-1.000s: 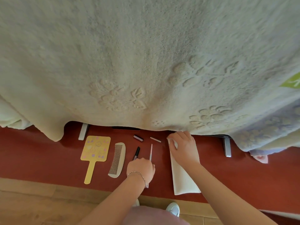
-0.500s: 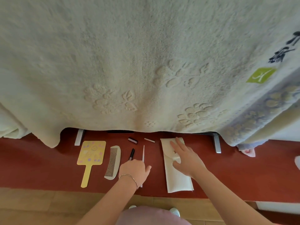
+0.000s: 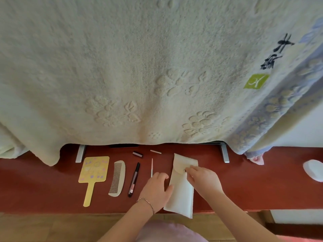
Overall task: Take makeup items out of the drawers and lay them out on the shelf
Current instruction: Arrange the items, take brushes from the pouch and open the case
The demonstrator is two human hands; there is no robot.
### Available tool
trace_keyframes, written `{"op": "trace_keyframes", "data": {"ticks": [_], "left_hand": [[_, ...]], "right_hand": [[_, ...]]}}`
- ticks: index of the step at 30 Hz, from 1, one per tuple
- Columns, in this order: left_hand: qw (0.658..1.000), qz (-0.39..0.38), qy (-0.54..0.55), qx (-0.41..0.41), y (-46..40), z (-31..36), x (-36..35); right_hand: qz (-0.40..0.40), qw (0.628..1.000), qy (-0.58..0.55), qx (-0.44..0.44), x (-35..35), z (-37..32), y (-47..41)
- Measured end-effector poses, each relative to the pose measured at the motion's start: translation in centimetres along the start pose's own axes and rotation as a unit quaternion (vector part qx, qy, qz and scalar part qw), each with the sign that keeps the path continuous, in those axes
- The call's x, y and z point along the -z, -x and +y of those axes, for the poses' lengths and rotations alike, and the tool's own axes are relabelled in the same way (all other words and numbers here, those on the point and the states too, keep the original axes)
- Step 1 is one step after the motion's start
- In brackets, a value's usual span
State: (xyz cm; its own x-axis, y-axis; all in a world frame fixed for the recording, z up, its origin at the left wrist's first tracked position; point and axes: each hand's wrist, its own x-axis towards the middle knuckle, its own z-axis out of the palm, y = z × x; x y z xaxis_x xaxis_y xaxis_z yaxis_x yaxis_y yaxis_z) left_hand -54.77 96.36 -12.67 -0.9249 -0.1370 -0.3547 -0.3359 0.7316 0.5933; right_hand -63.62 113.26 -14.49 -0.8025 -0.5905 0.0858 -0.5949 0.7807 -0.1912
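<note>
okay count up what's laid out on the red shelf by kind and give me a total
Yellow hand mirror: 1
Comb: 1
Black pen-shaped item: 1
Thin pink stick: 1
Small dark tube: 1
Small pale stick: 1
White pouch: 1
Total: 7

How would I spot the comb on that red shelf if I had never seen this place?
Find the long red shelf under the hanging cream blanket. A row of small items lies on it left of the hands; the comb is second from the left, between the yellow hand mirror and the black pen-like stick. It alone is pale, curved-backed and lined with fine teeth.
</note>
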Motion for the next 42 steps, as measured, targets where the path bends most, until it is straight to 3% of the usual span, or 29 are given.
{"op": "trace_keyframes", "data": {"ticks": [4,6,7,9,12,15,20,24,28,31,33,37,40,42], "left_hand": [[0.992,0.028,0.123,0.023,0.2,0.9,-0.3],[0.965,0.002,0.251,0.077,0.1,1.6,0.1],[0.935,-0.045,0.334,0.11,0.1,2.1,0.5],[0.84,-0.165,0.495,0.15,0.5,3.0,1.3],[0.722,-0.256,0.618,0.178,1.3,3.3,2.2],[0.674,-0.282,0.663,0.163,1.6,3.5,2.5],[0.634,-0.285,0.7,0.162,1.3,2.9,1.5],[0.625,-0.304,0.704,0.147,1.1,2.5,1.5],[0.629,-0.304,0.706,0.113,0.9,2.1,1.0],[0.624,-0.316,0.707,0.103,0.9,2.1,1.1],[0.64,-0.302,0.697,0.115,1.3,3.0,1.6],[0.712,-0.248,0.638,0.154,1.5,4.2,2.6],[0.691,-0.248,0.66,0.159,1.8,4.6,3.3],[0.709,-0.236,0.645,0.16,1.5,4.3,3.4]], "right_hand": [[0.084,0.99,-0.107,-0.031,1.6,-0.6,1.5],[0.127,0.982,-0.133,-0.038,2.6,-1.1,1.8],[0.144,0.978,-0.146,-0.04,3.1,-1.4,1.9],[0.164,0.971,-0.17,-0.043,3.6,-1.9,2.1],[0.173,0.963,-0.201,-0.051,3.8,-2.8,2.2],[0.171,0.959,-0.22,-0.049,3.8,-3.2,2.1],[0.161,0.959,-0.224,-0.071,3.6,-3.1,2.0],[0.153,0.956,-0.24,-0.071,4.3,-3.4,1.6],[0.129,0.897,-0.363,-0.219,5.9,-2.0,0.2],[0.115,0.888,-0.37,-0.246,7.0,-0.6,-1.1],[0.114,0.873,-0.396,-0.262,7.4,-0.5,-1.7],[0.155,0.832,-0.451,-0.284,7.5,-1.4,-2.0],[0.162,0.827,-0.462,-0.277,7.2,-2.1,-1.6],[0.158,0.821,-0.481,-0.263,7.3,-2.4,-1.4]]}}
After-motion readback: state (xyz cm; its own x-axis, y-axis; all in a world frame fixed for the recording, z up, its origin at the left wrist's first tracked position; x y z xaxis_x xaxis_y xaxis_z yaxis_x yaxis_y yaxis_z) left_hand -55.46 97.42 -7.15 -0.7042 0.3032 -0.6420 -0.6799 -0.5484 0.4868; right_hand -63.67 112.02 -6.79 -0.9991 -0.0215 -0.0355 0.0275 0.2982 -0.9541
